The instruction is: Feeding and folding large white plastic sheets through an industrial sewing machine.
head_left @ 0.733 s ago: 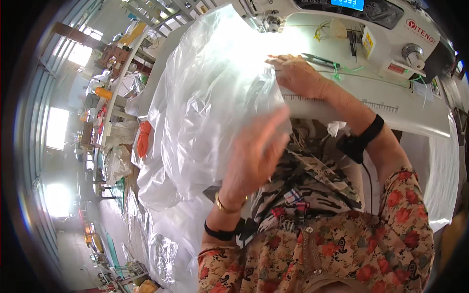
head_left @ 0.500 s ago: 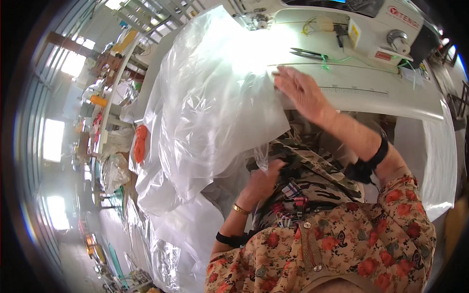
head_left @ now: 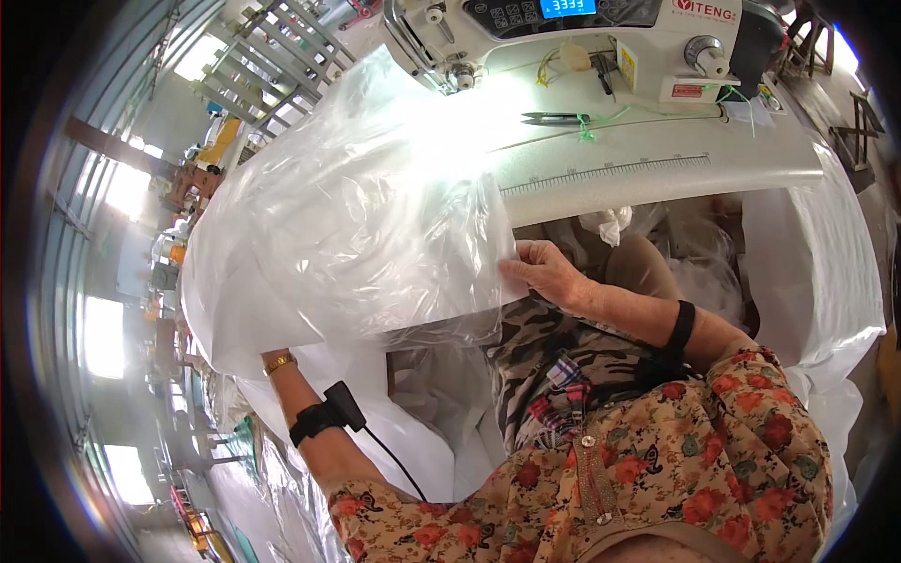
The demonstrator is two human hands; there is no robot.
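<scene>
A large clear plastic sheet [head_left: 375, 253] spreads over the left of the sewing machine table and hangs down its front edge. My right hand [head_left: 552, 274] pinches the sheet's right edge, close to its lower corner. My left hand [head_left: 276, 356] reaches under the sheet's lower left part; only the wrist with a gold band shows, and the fingers are hidden. The upper part of the sheet lies near the needle area of a white sewing machine [head_left: 460, 77], where a bright lamp washes out detail.
Dark thread snips [head_left: 556, 119] with green thread lie on the white table [head_left: 657, 174], behind a printed ruler scale. More plastic sheeting [head_left: 807, 272] hangs at the right. A metal rack [head_left: 282, 66] stands at the far left. A black cable [head_left: 394, 462] runs from my left wrist strap.
My right hand has come down from the tabletop to the sheet's right edge. My left hand has moved left, under the sheet, which is now spread wider and flatter.
</scene>
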